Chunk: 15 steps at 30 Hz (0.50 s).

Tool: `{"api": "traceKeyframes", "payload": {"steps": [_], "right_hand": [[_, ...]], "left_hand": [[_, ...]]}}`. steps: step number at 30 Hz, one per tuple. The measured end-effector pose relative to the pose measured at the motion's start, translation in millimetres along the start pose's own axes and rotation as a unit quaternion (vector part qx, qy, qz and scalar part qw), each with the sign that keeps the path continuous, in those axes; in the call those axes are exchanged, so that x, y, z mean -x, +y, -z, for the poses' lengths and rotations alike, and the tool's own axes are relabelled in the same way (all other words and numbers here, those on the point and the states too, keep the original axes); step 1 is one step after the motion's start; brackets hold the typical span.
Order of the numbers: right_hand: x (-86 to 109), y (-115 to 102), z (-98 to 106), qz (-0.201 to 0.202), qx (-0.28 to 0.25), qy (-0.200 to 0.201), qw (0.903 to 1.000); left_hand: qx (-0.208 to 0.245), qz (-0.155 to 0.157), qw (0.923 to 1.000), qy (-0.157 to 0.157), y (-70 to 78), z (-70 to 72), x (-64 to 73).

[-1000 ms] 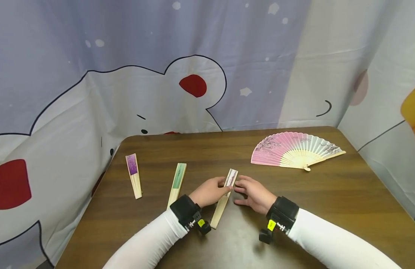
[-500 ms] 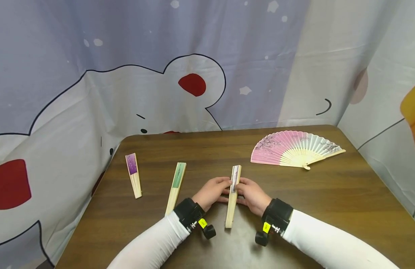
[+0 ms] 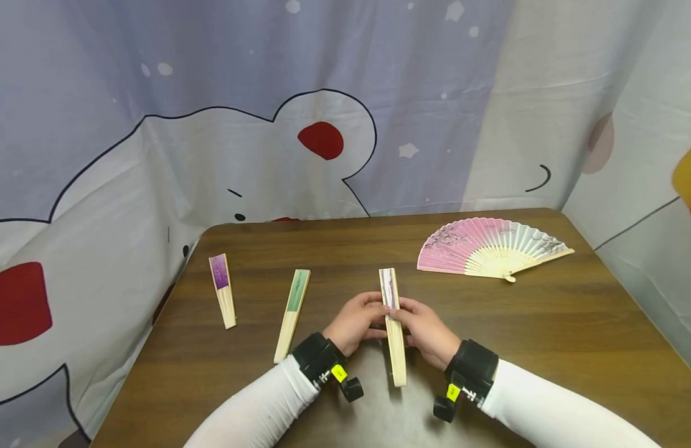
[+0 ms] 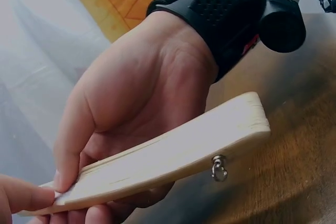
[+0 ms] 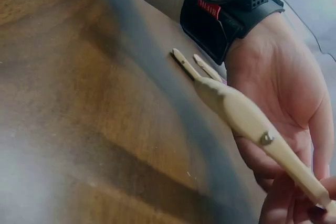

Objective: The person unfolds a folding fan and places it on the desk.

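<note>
Both hands hold a folded hand fan [image 3: 398, 354] of pale wood, with a white, dark-patterned band at its far end. My left hand [image 3: 353, 320] grips the left side, thumb on top and fingers beneath. From the right, my right hand [image 3: 429, 330] pinches the same part, its thumb tip close beside the left one. In the left wrist view, the fan's pale rib [image 4: 173, 153] lies across the right palm, and a small metal ring [image 4: 219, 169] hangs at its near end. The right wrist view shows the fan's edge before the left palm [image 5: 273, 72].
An opened pink and white fan [image 3: 491, 249] lies at the back right of the wooden table [image 3: 553, 323]. To the left lie a folded green fan [image 3: 292, 314] and a folded purple fan [image 3: 223, 289]. A patterned curtain [image 3: 424, 124] hangs behind.
My right hand has come in from beside the fan and now grips it along with the left. The fan has turned, its near end swinging to the right.
</note>
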State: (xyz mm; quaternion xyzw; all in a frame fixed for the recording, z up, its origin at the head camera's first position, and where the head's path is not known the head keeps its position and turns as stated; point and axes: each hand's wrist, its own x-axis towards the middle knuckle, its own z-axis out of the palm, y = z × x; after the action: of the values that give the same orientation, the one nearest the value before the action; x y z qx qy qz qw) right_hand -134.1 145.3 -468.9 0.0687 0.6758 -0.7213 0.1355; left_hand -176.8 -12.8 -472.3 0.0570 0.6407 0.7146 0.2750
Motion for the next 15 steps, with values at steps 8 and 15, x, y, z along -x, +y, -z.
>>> {"api": "traceKeyframes", "payload": {"steps": [8, 15], "right_hand": [[10.6, 2.1, 1.5, 0.012, -0.018, 0.006, 0.9997], [23.4, 0.6, 2.6, 0.032, -0.03, 0.011, 0.999]], "left_hand": [[0.034, -0.02, 0.999, 0.018, -0.1, -0.7, 2.8], [0.065, -0.044, 0.9964, 0.032, 3.2, -1.8, 3.1]]}}
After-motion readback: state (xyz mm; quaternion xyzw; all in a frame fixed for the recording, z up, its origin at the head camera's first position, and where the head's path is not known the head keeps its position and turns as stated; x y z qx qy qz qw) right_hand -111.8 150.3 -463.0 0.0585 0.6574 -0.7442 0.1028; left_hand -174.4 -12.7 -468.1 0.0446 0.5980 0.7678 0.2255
